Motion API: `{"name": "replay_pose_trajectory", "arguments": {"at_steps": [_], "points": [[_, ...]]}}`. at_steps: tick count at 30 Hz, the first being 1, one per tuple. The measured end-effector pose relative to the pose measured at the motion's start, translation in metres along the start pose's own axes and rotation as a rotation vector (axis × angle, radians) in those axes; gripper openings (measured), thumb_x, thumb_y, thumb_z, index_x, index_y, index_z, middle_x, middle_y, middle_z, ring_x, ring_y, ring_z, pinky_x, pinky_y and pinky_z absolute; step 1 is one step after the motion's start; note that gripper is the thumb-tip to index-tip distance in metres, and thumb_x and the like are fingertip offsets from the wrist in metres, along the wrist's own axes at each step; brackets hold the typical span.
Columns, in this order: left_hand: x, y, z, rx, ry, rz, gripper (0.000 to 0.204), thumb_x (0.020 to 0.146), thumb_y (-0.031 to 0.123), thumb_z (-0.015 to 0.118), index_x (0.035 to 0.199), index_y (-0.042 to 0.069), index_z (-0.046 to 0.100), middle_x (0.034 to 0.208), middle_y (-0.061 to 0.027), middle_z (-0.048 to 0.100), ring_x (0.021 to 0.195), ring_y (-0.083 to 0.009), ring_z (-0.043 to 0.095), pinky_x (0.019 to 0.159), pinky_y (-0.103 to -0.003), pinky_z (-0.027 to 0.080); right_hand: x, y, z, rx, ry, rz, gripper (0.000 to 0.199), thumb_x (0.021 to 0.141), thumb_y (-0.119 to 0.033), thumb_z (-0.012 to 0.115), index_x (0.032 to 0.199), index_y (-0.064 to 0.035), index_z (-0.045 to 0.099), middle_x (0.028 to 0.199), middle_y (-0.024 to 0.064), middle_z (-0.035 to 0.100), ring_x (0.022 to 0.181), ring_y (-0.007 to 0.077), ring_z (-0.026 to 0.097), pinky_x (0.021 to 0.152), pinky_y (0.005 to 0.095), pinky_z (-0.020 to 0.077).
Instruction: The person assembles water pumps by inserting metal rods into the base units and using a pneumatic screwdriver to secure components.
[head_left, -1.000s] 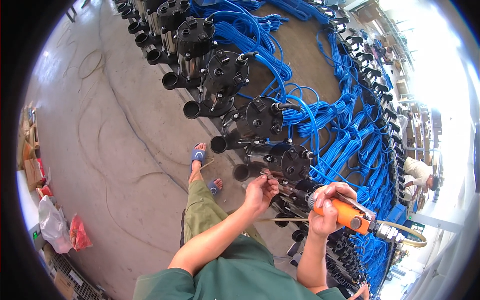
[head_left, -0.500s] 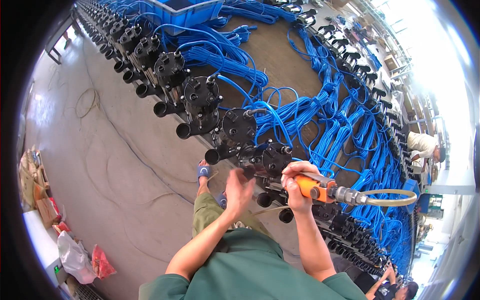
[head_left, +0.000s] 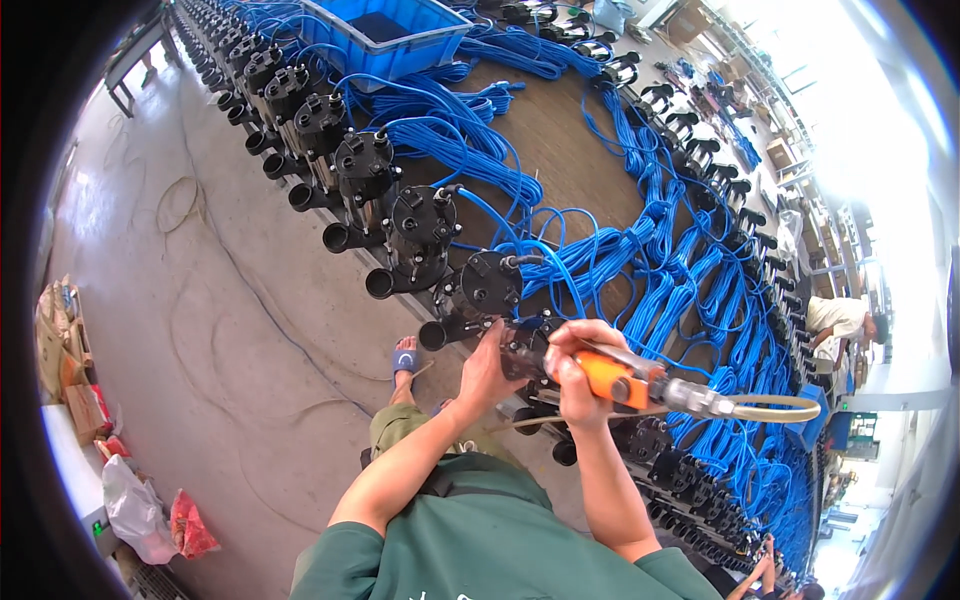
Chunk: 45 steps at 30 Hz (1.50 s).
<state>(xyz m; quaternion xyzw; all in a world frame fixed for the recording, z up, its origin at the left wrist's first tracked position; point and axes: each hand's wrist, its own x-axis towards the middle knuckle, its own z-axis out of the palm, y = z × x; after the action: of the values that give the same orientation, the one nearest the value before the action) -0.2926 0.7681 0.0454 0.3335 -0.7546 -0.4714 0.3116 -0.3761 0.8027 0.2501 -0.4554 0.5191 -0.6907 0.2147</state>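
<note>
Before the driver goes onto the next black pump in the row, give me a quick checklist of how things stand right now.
1. Right hand grips the orange power driver: ok.
2. Left hand steadies the black pump at the bench edge: ok.
3. Driver tip seated on a fastener: cannot tell, hidden by the hands.
4. Driver hose hangs free of the blue cables: ok.
5. Next pump unobstructed: ok.

Orange tool (head_left: 612, 379) — blue cables (head_left: 640, 270), black pumps (head_left: 425, 215), green shirt (head_left: 480, 545), perhaps teal.
</note>
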Motion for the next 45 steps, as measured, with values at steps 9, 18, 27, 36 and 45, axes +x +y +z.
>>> {"name": "replay_pose_trajectory", "arguments": {"at_steps": [9,18,27,36,45], "points": [[0.003,-0.002,-0.006,0.005,-0.047,0.009,0.110,0.058,0.022,0.094,0.147,-0.004,0.036,0.133,-0.0212,0.057,0.122,-0.0363,0.059,0.099,-0.042,0.052,0.012,0.035,0.008,-0.065,0.013,0.115,0.028,0.086,-0.001,0.057,0.114,0.0032,0.055,0.101,0.0165,0.066,0.069,0.0144,0.060,0.064,0.0290,0.0526],[0.034,-0.009,-0.025,-0.156,-0.241,0.167,0.122,0.056,0.027,0.096,0.154,0.003,0.028,0.120,-0.0152,0.063,0.095,-0.0328,0.060,0.087,-0.043,0.051,0.062,0.023,-0.021,-0.152,0.143,0.059,0.030,0.088,0.003,0.061,0.117,-0.0008,0.055,0.098,0.0114,0.067,0.074,0.0131,0.062,0.065,0.0252,0.0523],[0.029,-0.033,-0.005,-0.274,-0.323,0.140,0.122,0.054,0.024,0.097,0.153,0.004,0.029,0.132,-0.0172,0.060,0.100,-0.0316,0.063,0.088,-0.040,0.053,0.059,0.059,-0.035,-0.124,0.129,0.121,0.027,0.088,0.006,0.059,0.114,-0.0006,0.057,0.098,0.0109,0.068,0.073,0.0114,0.063,0.065,0.0245,0.0536],[0.024,0.017,-0.006,-0.095,-0.224,-0.050,0.112,0.063,0.017,0.091,0.153,0.000,0.028,0.133,-0.0242,0.059,0.120,-0.0369,0.063,0.101,-0.043,0.052,0.039,-0.042,-0.073,0.031,0.362,-0.037,0.036,0.085,0.007,0.059,0.121,-0.0005,0.057,0.099,0.0088,0.067,0.081,0.0111,0.064,0.073,0.0262,0.0539],[-0.010,0.012,0.009,0.171,-0.012,-0.050,0.098,0.066,0.015,0.089,0.143,-0.008,0.033,0.129,-0.0247,0.051,0.117,-0.0389,0.055,0.105,-0.046,0.043,0.022,0.021,-0.083,-0.184,0.342,-0.045,0.014,0.077,0.005,0.065,0.090,0.0009,0.068,0.078,0.0037,0.069,0.071,0.0109,0.066,0.066,0.0270,0.0540]]}}
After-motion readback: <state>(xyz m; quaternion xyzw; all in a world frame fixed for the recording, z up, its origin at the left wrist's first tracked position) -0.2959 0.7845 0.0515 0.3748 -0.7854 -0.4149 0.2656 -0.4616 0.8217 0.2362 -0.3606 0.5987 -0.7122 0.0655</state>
